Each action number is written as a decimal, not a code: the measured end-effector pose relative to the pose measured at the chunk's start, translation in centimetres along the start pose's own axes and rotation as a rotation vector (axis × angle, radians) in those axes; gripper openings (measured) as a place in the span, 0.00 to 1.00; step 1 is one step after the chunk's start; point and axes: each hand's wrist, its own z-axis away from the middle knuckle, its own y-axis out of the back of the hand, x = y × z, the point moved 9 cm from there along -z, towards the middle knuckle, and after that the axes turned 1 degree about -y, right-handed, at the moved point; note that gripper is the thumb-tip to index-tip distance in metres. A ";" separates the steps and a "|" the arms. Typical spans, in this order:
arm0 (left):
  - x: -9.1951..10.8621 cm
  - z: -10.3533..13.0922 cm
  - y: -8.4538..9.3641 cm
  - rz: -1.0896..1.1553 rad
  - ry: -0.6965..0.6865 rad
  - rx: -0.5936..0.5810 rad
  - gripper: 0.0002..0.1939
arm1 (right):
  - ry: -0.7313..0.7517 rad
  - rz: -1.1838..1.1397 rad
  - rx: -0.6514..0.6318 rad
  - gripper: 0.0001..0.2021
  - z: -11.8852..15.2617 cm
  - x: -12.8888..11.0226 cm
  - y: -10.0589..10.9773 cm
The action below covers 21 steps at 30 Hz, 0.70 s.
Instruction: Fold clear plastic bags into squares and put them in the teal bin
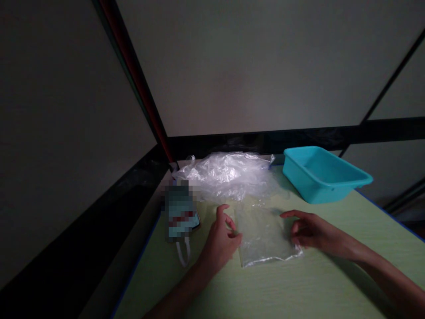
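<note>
Both hands (222, 243) (310, 231) apart (fingers (222, 211) bent)

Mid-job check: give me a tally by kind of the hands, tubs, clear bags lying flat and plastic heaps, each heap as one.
Hands: 2, left hand and right hand
Tub: 1, turquoise
Flat clear bag: 1
Plastic heap: 1, pieces inside not countable
Total: 5

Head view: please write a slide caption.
Left hand and right hand flank a clear plastic bag on a green table.
</note>
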 end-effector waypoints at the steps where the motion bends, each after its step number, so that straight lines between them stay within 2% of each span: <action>1: 0.1 0.0 0.0 0.010 -0.005 0.003 0.30 | -0.005 0.010 0.003 0.29 0.0 0.0 0.0; 7: 0.4 0.1 0.0 0.013 -0.028 -0.006 0.31 | -0.035 -0.003 0.016 0.29 -0.2 0.2 0.2; 21: 0.2 -0.1 -0.5 -0.009 -0.045 -0.072 0.33 | -0.005 -0.028 0.022 0.29 -0.1 -0.3 0.2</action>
